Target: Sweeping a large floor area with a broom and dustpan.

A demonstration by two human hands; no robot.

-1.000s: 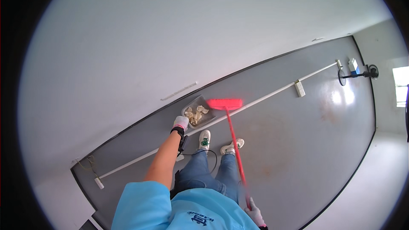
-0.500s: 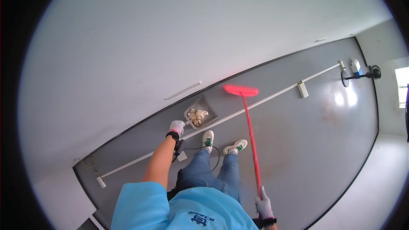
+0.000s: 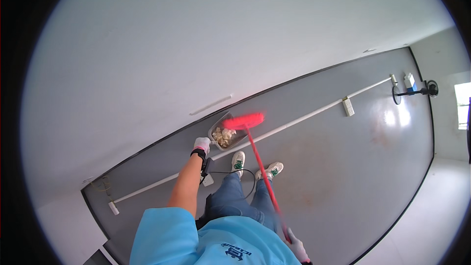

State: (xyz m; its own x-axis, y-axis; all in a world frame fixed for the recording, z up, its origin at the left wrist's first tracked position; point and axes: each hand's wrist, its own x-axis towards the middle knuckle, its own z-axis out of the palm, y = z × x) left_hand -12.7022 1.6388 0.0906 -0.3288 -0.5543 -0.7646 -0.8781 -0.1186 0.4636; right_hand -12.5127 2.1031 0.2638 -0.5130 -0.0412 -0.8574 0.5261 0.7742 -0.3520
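My left hand (image 3: 202, 144), in a white glove, is closed round the short handle of a grey dustpan (image 3: 239, 140). Crumpled whitish and tan scraps (image 3: 223, 137) lie in the pan; they look like wadded paper. A red broom (image 3: 244, 120) reaches across from the right, its bristled head over the far right part of the dustpan and slightly blurred. Near the lower edge, my gloved right hand (image 3: 297, 246) grips the broom's long red handle.
A white conduit (image 3: 282, 128) runs slantwise over the grey floor, close by my shoes (image 3: 271, 170), with a power socket (image 3: 348, 107) along it. The white wall (image 3: 162, 59) rises beyond the dustpan. A black stand (image 3: 414, 91) and a blue-and-white box (image 3: 409, 82) are far right.
The broom head has swung left from the floor to over the dustpan. My right hand has shifted left and down with the handle. My left hand and the dustpan stay nearly in place.
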